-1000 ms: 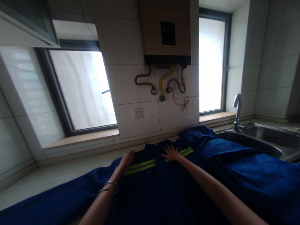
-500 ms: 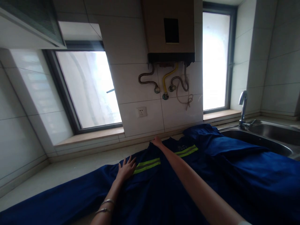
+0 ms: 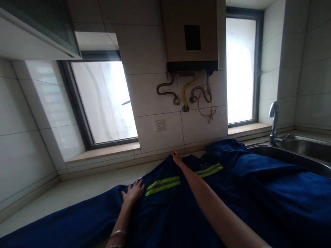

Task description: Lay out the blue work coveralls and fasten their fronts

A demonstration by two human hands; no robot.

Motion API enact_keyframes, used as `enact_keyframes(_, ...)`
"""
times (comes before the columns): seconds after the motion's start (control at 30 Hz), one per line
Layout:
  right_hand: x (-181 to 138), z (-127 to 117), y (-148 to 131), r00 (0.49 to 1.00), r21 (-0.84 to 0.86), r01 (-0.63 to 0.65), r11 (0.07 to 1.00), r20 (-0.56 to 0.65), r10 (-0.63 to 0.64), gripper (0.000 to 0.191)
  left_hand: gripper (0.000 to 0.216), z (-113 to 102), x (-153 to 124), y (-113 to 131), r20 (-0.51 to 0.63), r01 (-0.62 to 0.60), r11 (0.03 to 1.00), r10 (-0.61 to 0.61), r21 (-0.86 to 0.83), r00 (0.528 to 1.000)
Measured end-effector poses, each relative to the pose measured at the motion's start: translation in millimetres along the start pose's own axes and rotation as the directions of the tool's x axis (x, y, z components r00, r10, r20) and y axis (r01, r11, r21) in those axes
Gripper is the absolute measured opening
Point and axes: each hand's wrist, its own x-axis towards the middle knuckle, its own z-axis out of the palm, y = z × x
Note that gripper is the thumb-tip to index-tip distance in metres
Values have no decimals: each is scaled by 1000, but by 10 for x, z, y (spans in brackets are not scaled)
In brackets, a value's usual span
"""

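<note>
A dark blue work jacket [image 3: 162, 203] with yellow-green and grey reflective strips across its chest lies spread over the counter. One sleeve stretches to the lower left, and bunched blue cloth reaches the sink side. My left hand [image 3: 134, 192] rests on the jacket near the shoulder, left of a reflective strip, fingers spread. At the collar, close to the wall, my right hand [image 3: 177, 157] is closed on the jacket's edge and pulls it up into a peak. Bracelets circle my left wrist.
Pale counter [image 3: 85, 189] shows behind the sleeve. A steel sink [image 3: 305, 146] with a tap [image 3: 274, 120] stands at the right. A water heater [image 3: 191, 34] with hoses hangs on the tiled wall, above and right of a socket [image 3: 159, 125]. A cabinet juts in at upper left.
My right hand has lifted the jacket's collar edge slightly into a peak. My left hand has slid a little left, away from the reflective strip. The view has shifted slightly.
</note>
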Motion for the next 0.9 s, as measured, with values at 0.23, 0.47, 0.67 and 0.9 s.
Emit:
enact_keyframes(0.23,-396,326,-154,988,-65,145,987,70,-140,26,65,-38,14,-75,-47,107,994,-108,-27,993)
enact_keyframes(0.47,-461,338,-182,995,-46,28,999,93,-24,30,58,-61,-6,155,-168,241,970,-234,24,958)
enact_keyframes(0.67,-23,114,-243,969,83,-209,974,152,195,28,51,-58,-48,459,-273,-73,994,94,88,957)
enact_keyframes(0.9,-11,-211,-297,951,395,-185,900,304,62,19,50,-309,97,785,-313,-326,945,298,-39,902)
